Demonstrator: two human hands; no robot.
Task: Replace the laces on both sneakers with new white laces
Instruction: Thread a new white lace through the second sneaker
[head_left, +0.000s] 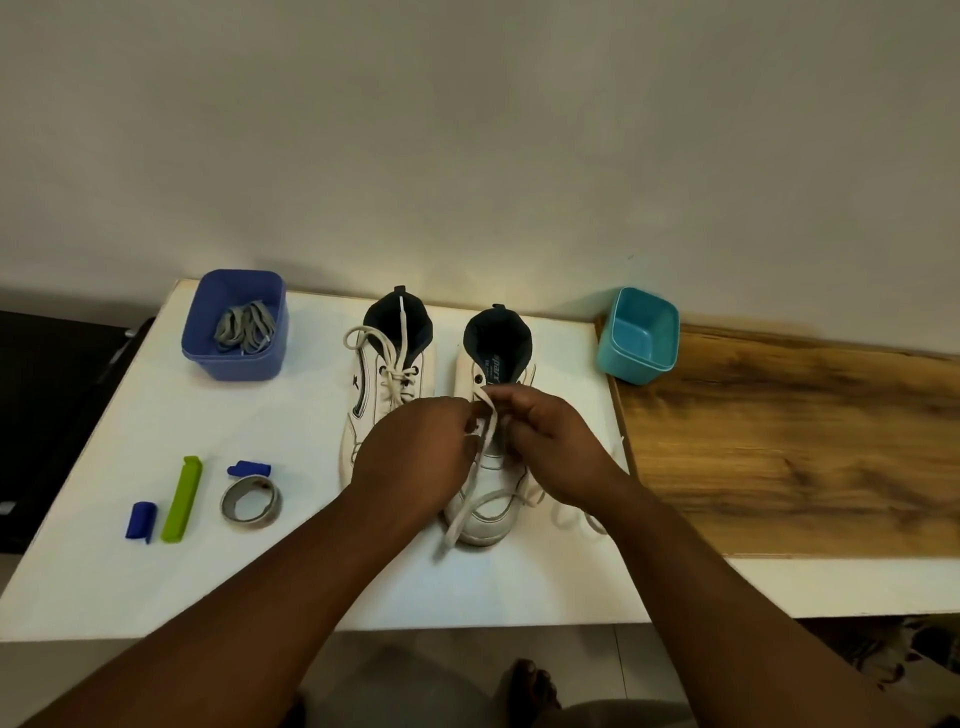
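Two white sneakers stand side by side on the white table, toes toward me. The left sneaker (387, 384) is laced with a white lace tied near its top. Over the right sneaker (491, 499) both my hands meet at the eyelets. My left hand (415, 457) pinches one strand of the white lace (485, 431). My right hand (556, 447) pinches the other strand beside it. A loose lace end trails down past the toe, and another loops on the table at the right. My hands hide the middle eyelets.
A blue tub (234, 325) at the back left holds grey laces (245, 327). An empty teal tub (639, 335) stands at the back right by a wooden board (789, 441). A tape roll (251, 501), green clip (181, 499) and two blue pieces lie front left.
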